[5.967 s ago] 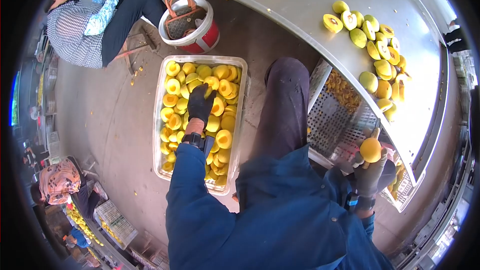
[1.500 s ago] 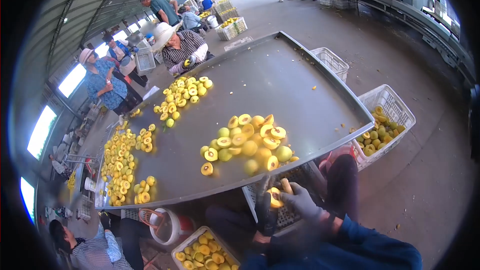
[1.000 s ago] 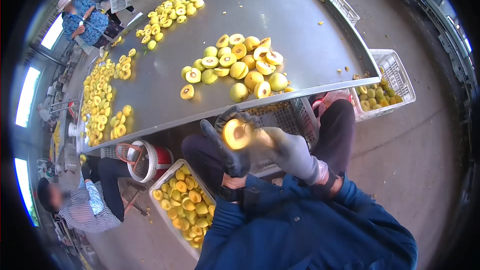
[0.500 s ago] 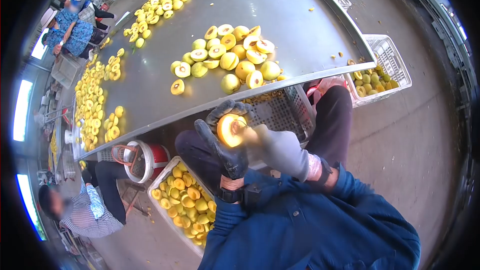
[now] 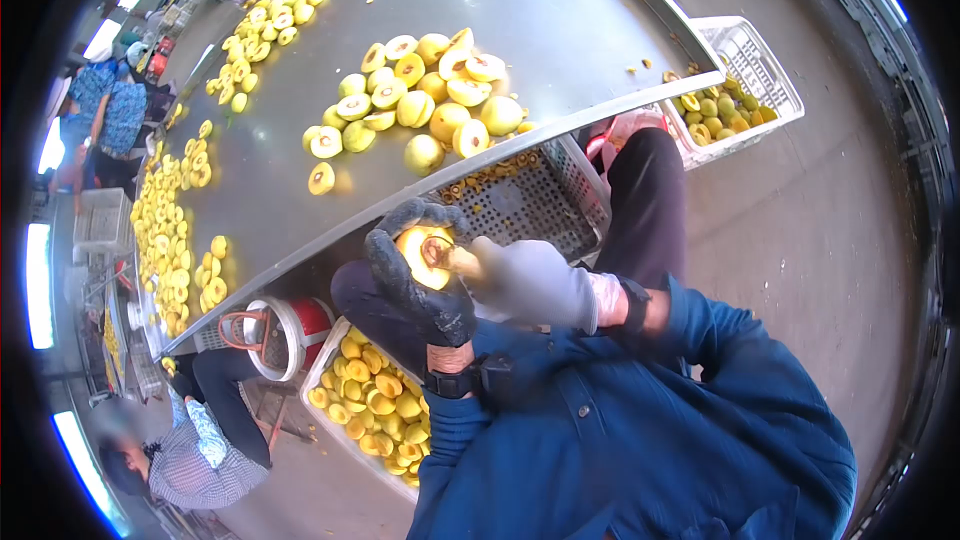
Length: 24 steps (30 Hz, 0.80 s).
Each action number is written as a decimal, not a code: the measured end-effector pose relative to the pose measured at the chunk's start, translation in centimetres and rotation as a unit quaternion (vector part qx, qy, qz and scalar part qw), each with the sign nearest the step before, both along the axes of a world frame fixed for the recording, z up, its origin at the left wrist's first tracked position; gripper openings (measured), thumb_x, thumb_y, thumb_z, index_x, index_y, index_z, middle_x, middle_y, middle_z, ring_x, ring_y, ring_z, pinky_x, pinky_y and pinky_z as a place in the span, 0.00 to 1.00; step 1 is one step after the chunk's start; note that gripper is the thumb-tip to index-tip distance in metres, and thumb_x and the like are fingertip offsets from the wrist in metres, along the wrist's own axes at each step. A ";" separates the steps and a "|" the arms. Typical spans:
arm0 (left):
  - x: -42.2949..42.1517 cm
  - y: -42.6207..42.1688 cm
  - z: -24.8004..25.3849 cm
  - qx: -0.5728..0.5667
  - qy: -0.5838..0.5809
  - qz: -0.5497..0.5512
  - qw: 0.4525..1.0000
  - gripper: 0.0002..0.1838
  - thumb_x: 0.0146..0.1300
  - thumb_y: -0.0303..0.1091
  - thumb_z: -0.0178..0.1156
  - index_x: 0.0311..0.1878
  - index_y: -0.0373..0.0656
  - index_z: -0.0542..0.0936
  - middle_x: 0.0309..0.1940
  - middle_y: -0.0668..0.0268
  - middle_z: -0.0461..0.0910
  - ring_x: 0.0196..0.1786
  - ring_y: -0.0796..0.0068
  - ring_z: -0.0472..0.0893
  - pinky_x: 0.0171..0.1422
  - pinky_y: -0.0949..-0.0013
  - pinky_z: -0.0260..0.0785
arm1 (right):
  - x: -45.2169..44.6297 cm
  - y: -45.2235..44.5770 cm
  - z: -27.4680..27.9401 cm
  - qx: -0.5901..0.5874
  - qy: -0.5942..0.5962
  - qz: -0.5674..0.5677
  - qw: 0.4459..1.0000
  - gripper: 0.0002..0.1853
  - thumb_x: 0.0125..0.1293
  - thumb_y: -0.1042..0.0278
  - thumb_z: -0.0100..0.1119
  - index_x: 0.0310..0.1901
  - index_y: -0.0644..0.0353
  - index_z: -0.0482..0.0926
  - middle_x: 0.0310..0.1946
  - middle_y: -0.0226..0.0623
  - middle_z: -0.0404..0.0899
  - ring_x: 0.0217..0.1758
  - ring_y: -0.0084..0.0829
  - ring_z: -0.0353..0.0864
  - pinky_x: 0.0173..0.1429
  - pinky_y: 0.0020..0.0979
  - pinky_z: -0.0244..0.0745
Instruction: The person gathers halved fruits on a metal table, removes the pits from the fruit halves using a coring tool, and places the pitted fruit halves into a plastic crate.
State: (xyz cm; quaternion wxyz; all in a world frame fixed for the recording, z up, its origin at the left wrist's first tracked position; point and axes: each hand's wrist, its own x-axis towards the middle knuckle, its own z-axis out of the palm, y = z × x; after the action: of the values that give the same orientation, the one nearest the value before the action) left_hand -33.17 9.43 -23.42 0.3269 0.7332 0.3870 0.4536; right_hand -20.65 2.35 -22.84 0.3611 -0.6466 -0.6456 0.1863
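My left hand (image 5: 425,300), in a dark rubber-coated glove, is closed around a halved yellow peach (image 5: 412,252) with its cut face turned up. My right hand (image 5: 535,282), in a pale grey glove and partly blurred, grips a small pitting tool by its light wooden handle (image 5: 463,261). The tool's looped metal end (image 5: 435,251) is at the brown centre of the peach half. Both hands are over my lap, just below the table edge. Beyond them, a heap of whole and halved peaches (image 5: 415,112) lies on the metal table (image 5: 300,190).
Under the table edge sits a grey crate (image 5: 585,190) with brown bits inside. A white crate of peach halves (image 5: 370,405) stands left of my legs, another crate (image 5: 785,105) at the right. A red-and-white bucket (image 5: 300,335) and a seated co-worker (image 5: 205,460) are at left.
The view has shifted, so the table and heap appear further left and higher. The peach half has tilted in my left hand, and the tool's loop now shows at its centre.
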 end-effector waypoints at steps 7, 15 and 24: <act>-0.5 1.7 -1.6 -0.077 -0.100 -0.059 0.990 0.20 0.70 0.33 0.55 0.59 0.31 0.69 0.51 0.54 0.76 0.51 0.58 0.78 0.58 0.59 0.73 | 1.6 -0.7 3.8 -0.226 0.395 0.087 0.886 0.14 0.68 0.55 0.57 0.42 0.58 0.76 0.13 0.29 0.69 0.11 0.26 0.70 0.15 0.29 0.66; -0.7 1.5 -2.6 -0.087 -0.092 -0.073 0.989 0.21 0.68 0.33 0.58 0.59 0.32 0.69 0.50 0.54 0.76 0.50 0.59 0.78 0.57 0.59 0.73 | 1.8 -1.5 4.1 -0.319 0.524 0.070 0.787 0.12 0.67 0.58 0.55 0.42 0.58 0.77 0.17 0.25 0.69 0.12 0.18 0.66 0.15 0.25 0.63; -4.4 3.2 -4.1 -0.055 0.059 -0.194 0.978 0.23 0.66 0.33 0.61 0.60 0.34 0.68 0.50 0.54 0.75 0.50 0.60 0.77 0.56 0.60 0.73 | 2.1 -1.8 3.8 -0.260 0.434 0.126 0.853 0.15 0.70 0.56 0.55 0.41 0.62 0.79 0.18 0.27 0.74 0.16 0.19 0.72 0.19 0.26 0.68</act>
State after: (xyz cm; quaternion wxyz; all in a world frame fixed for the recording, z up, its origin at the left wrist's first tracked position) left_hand -37.55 12.59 -27.51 0.4250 0.8010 0.2801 0.3153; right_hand -18.52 0.58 -19.07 0.3963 -0.4832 -0.4275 0.6532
